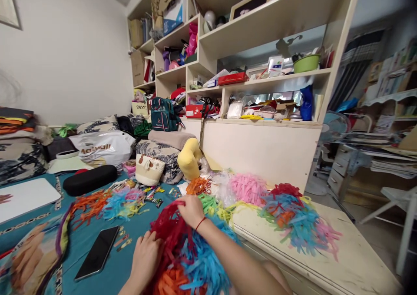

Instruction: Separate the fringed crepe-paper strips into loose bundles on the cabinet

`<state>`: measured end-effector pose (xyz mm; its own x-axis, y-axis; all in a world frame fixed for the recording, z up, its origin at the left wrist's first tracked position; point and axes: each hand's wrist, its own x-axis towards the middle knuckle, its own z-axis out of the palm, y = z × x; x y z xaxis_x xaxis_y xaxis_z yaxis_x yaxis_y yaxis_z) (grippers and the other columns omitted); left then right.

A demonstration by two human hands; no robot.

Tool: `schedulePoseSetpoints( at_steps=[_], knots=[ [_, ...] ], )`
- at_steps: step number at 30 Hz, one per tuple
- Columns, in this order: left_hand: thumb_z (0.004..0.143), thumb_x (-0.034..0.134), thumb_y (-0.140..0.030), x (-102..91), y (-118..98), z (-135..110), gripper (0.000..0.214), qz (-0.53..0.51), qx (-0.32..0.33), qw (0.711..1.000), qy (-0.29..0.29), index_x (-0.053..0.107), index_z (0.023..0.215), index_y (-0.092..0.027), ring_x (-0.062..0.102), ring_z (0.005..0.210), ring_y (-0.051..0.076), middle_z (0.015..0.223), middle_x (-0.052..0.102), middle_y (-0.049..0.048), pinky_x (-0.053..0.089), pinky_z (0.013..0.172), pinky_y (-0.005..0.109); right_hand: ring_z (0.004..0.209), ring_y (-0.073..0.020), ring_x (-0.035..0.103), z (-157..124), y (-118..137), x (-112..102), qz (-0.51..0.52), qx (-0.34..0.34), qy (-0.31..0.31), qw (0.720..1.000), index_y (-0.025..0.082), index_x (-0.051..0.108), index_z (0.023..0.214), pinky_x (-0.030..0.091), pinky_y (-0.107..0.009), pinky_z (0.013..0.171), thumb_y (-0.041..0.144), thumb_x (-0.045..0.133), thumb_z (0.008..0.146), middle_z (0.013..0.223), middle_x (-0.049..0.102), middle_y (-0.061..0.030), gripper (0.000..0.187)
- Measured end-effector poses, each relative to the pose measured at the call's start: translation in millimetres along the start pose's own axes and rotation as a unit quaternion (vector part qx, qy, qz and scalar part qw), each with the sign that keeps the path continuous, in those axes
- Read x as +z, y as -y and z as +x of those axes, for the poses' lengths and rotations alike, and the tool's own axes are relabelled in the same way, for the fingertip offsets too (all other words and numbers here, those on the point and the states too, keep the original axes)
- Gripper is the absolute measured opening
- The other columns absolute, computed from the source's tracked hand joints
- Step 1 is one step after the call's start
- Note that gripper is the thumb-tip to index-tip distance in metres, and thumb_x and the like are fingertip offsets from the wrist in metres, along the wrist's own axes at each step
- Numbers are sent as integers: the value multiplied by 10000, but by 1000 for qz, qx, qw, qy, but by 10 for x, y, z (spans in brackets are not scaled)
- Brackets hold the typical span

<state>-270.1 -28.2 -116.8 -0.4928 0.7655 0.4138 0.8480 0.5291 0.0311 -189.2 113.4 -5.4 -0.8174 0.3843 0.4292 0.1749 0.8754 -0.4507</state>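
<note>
A heap of shredded paper strips in red, blue and orange (185,260) lies in front of me on the teal bedspread (107,277). My right hand (191,210), with a red string at the wrist, reaches forward and closes its fingers on red strips at the top of the heap. My left hand (145,257) rests on the heap's left side, fingers curled into the red strips. A black phone (97,252) lies face up just left of my left hand.
More strip piles lie about: orange and blue-pink (110,203) to the left, pink (249,187), and blue-red (293,219) on a cream ledge (342,260). A black case (89,179), bags, folded fabric and a cluttered shelf unit (260,73) stand behind. A white chair (399,217) is at right.
</note>
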Motion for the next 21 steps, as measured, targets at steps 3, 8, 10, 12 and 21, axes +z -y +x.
schedulePoseSetpoints(
  at_steps=[3, 8, 10, 12, 21],
  knots=[
    [895, 400, -173, 29, -37, -18, 370, -10, -3, 1000, 22, 754, 796, -210, 581, 960, 294, 912, 698, 110, 368, 807, 389, 868, -170, 666, 115, -49, -461, 42, 25, -74, 996, 145, 678, 944, 518, -372, 826, 299, 549, 933, 945, 713, -48, 201],
    [857, 449, -153, -118, -30, 46, 302, -32, -6, 998, 46, 713, 708, -150, 642, 806, 267, 799, 677, 114, 436, 701, 338, 871, -213, 681, -129, -141, -1379, 106, 26, -127, 986, 134, 742, 935, 512, -290, 751, 240, 559, 877, 951, 751, -75, 219],
    [915, 407, -274, -385, -99, 107, 315, -80, 5, 996, -35, 687, 835, -153, 642, 788, 250, 880, 646, 114, 466, 684, 337, 782, -218, 688, -419, -159, -1660, 128, 23, -97, 987, 123, 764, 881, 504, -256, 644, 240, 568, 845, 876, 764, -67, 231],
    [874, 492, -444, -764, -290, 186, 347, -207, 44, 943, -258, 625, 1013, -155, 597, 953, 281, 1016, 596, 137, 468, 838, 397, 673, -199, 678, -759, -149, -1858, 146, 26, -47, 988, 120, 775, 825, 480, -231, 556, 223, 581, 813, 787, 765, -58, 220],
    [684, 698, -546, -1722, -1813, 380, 485, -594, 319, 683, 281, 435, 536, -166, 310, 501, 79, 531, 339, -63, 317, 486, 198, 735, -192, 669, -2098, -71, -2434, 206, 123, 27, 970, 136, 764, 852, 507, -241, 626, 316, 619, 830, 850, 751, -72, 232]
  ],
)
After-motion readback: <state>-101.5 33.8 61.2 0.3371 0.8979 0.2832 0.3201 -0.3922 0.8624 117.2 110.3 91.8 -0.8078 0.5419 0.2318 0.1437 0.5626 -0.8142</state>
